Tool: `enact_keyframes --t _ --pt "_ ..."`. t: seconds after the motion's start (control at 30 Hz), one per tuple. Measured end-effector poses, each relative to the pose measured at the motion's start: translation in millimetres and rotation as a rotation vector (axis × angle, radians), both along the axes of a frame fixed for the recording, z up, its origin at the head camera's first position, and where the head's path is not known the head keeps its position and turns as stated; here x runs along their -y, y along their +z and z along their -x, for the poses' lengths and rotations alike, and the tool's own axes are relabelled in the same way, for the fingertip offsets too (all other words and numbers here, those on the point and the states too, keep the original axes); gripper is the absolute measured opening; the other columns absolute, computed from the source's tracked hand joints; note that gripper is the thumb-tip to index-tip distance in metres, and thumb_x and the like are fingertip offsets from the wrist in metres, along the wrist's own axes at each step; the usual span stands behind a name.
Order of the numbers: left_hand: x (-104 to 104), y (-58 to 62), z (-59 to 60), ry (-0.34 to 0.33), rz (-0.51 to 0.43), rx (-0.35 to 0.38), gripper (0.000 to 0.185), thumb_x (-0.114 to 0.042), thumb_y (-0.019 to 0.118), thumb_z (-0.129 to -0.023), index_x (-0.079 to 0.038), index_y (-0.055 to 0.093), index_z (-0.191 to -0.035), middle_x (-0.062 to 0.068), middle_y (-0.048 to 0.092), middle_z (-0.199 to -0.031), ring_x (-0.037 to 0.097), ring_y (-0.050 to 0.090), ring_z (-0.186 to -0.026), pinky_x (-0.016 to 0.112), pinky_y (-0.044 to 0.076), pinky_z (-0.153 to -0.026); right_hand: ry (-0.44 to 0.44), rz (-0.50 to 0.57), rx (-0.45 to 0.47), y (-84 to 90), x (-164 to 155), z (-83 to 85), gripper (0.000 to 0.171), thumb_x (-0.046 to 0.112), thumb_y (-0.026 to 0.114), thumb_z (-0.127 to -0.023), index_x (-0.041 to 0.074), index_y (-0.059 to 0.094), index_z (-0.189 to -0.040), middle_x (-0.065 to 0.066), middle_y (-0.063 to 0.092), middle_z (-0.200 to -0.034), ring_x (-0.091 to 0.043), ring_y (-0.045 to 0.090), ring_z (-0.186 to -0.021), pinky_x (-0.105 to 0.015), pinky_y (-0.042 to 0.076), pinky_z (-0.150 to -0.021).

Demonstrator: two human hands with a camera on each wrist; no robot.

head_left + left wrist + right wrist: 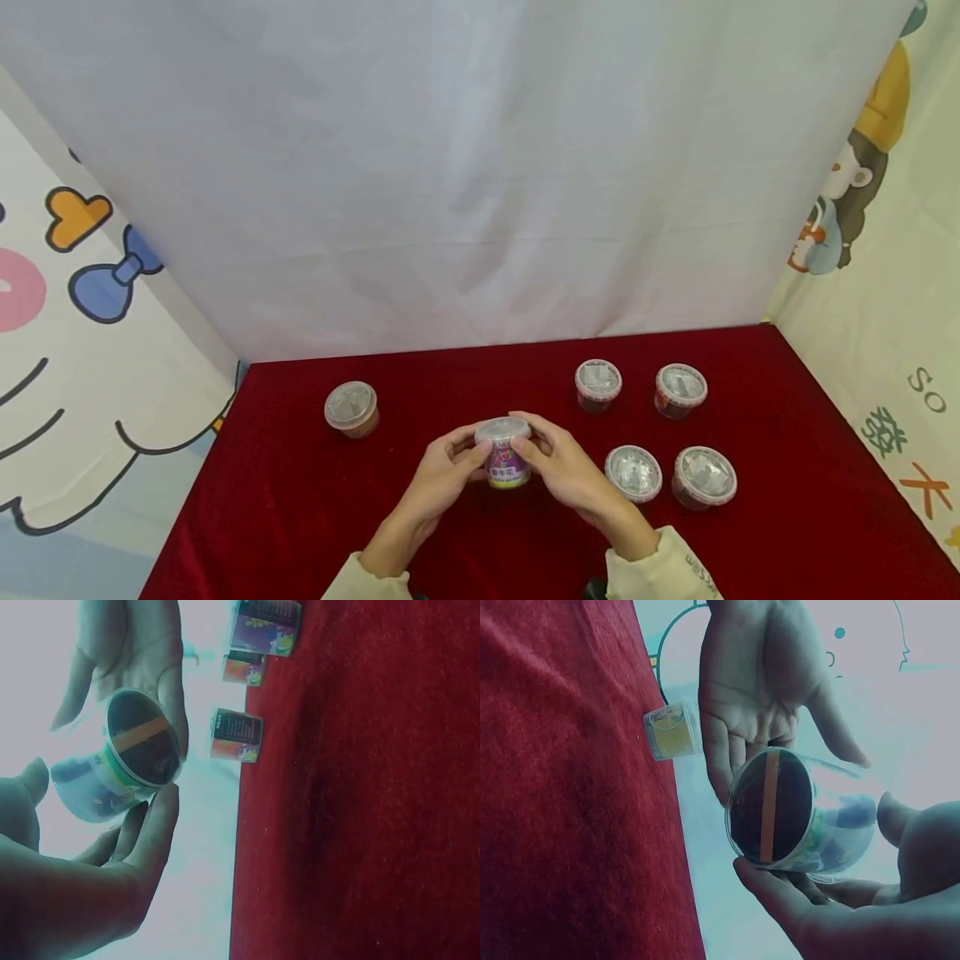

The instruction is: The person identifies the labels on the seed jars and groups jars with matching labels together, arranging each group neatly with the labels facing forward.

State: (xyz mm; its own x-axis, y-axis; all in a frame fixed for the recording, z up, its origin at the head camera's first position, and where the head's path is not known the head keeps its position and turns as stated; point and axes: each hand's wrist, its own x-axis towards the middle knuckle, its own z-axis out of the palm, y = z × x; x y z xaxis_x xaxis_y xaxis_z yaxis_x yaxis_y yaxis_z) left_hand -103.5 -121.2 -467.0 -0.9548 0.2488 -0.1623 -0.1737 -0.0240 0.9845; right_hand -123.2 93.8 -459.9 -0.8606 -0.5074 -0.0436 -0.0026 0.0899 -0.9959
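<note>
Between my two hands is a small lidded plastic cup (507, 468) with a purple flower label, raised above the red cloth. My left hand (442, 477) grips it from the left, thumb on the front of the label. From the other side my right hand (564, 467) holds it, its thumb near the lid's edge. Seen from below in the left wrist view, the cup (142, 742) has a clear bottom with dark contents. An orange strip crosses that bottom, and the right wrist view shows the cup (784, 806) with the same strip.
A lidded cup (352, 408) with tan contents stands at the left on the red cloth (285, 517). Several similar cups stand at the right, the nearest to my right hand being a clear-lidded cup (633, 473). A white curtain (480, 208) hangs behind.
</note>
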Motion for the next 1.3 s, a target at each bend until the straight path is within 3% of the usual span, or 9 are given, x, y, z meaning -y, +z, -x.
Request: enact_keyframes --t 0.27,0.53,0.73,0.87,1.1,1.3 --pt "-1.9 -0.9 0.9 0.063 -0.003 -0.018 0.048 -0.015 0.067 -0.106 0.011 0.054 -0.143 0.023 0.065 -0.129 0.021 0.07 -0.109 0.033 0.061 -0.092 -0.024 -0.021 0.012 2.9 3.2 -1.4 0.06 0.027 0.053 -0.113 -0.008 0.036 -0.159 -0.032 0.043 -0.158 -0.044 0.045 -0.146 -0.048 0.05 -0.111" --pt "-1.6 0.6 0.1 -0.01 0.02 -0.021 0.058 -0.025 0.065 -0.108 0.006 0.046 -0.153 0.024 0.06 -0.141 0.021 0.067 -0.115 0.029 0.059 -0.094 -0.029 -0.03 -0.036 1.9 2.2 -0.3 0.057 0.023 0.054 -0.113 -0.01 0.039 -0.156 -0.032 0.047 -0.156 -0.044 0.046 -0.145 -0.046 0.046 -0.113" --pt "-2.3 1.2 0.0 0.032 0.012 -0.024 0.051 -0.02 0.068 -0.106 0.008 0.053 -0.147 0.023 0.065 -0.133 0.021 0.07 -0.111 0.03 0.06 -0.092 -0.045 -0.03 -0.006 3.6 4.0 -2.8 0.058 0.026 0.055 -0.113 -0.008 0.039 -0.157 -0.031 0.048 -0.155 -0.043 0.049 -0.143 -0.047 0.051 -0.11" --pt "-2.9 1.3 -0.2 0.056 0.013 -0.013 0.05 -0.019 0.069 -0.105 0.008 0.054 -0.145 0.021 0.065 -0.13 0.02 0.07 -0.108 0.031 0.06 -0.091 -0.051 -0.028 -0.005 3.9 4.2 -2.4 0.056 0.023 0.056 -0.112 -0.009 0.04 -0.155 -0.031 0.05 -0.153 -0.041 0.052 -0.141 -0.039 0.052 -0.106" --pt "-1.7 1.3 0.0 0.002 0.015 0.008 0.057 -0.025 0.064 -0.108 0.006 0.047 -0.152 0.024 0.059 -0.142 0.026 0.067 -0.118 0.036 0.059 -0.097 -0.035 0.012 0.003 4.5 2.6 -1.6 0.055 0.02 0.055 -0.113 -0.011 0.039 -0.155 -0.032 0.049 -0.153 -0.041 0.051 -0.141 -0.037 0.051 -0.107" --pt "-0.9 -0.2 -0.1 0.0 -0.001 0.0 0.052 -0.02 0.064 -0.108 0.01 0.05 -0.149 0.024 0.062 -0.137 0.027 0.068 -0.119 0.035 0.059 -0.096 -0.019 0.009 0.055 4.0 0.1 0.2 0.058 0.025 0.054 -0.113 -0.01 0.037 -0.157 -0.032 0.047 -0.154 -0.042 0.052 -0.14 -0.042 0.054 -0.106"
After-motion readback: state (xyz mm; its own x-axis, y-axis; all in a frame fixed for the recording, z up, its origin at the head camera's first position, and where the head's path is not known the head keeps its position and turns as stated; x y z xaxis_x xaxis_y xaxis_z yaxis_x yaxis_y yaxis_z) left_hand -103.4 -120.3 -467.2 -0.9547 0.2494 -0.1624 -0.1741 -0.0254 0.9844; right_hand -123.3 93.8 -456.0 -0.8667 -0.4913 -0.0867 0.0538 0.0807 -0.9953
